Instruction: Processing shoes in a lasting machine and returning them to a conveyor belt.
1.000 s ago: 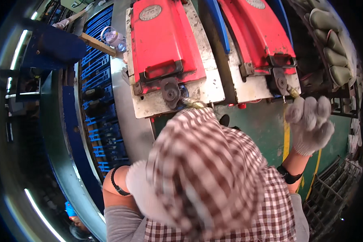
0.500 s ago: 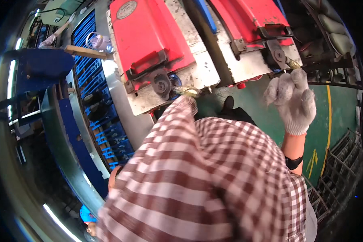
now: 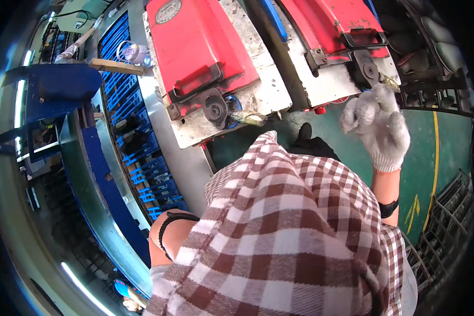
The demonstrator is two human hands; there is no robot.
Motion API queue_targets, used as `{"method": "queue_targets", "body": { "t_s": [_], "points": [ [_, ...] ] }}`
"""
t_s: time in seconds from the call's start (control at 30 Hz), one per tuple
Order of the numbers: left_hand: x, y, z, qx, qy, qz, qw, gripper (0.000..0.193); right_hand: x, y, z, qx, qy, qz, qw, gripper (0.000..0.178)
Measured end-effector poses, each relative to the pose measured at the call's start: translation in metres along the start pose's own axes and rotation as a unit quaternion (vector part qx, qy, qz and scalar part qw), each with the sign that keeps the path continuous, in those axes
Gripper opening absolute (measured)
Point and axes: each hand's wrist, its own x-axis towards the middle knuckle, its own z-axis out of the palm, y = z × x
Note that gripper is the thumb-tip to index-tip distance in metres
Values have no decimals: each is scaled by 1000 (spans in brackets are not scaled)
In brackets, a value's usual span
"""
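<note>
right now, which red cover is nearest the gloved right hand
The right red cover: its front end lies just beyond the right hand, while the left red cover is farther off.

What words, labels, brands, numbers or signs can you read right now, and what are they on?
No words or numbers are readable.
Round grey emblem on the left red machine cover: markings too small to read.
Yellow arrow-like marking on the green floor: no legible text.

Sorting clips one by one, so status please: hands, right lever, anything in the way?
Right hand gloved, fingers curled, at the right lever; contact unclear. Left hand out of sight. Checked cloth blocks the lower middle view.
</note>
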Motion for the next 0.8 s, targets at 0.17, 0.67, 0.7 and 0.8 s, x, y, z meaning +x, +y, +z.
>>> {"method": "queue_targets", "body": {
  "t_s": [0.17, 0.67, 0.7, 0.8],
  "points": [
    [-13, -6, 1, -14, 2, 3, 1000, 41, 2, 2, -2, -18, 6, 10, 1000, 61],
    [-52, -18, 30, -41, 40, 40, 998, 41, 6, 34, -6, -48, 13, 145, 988, 62],
    [-53, -17, 32, -43, 44, 42, 997, 41, 7, 38, -7, -69, 17, 155, 985, 62],
    [-62, -20, 37, -50, 56, 48, 996, 41, 16, 56, -2, -130, 36, 235, 963, 65]
  ]
}}
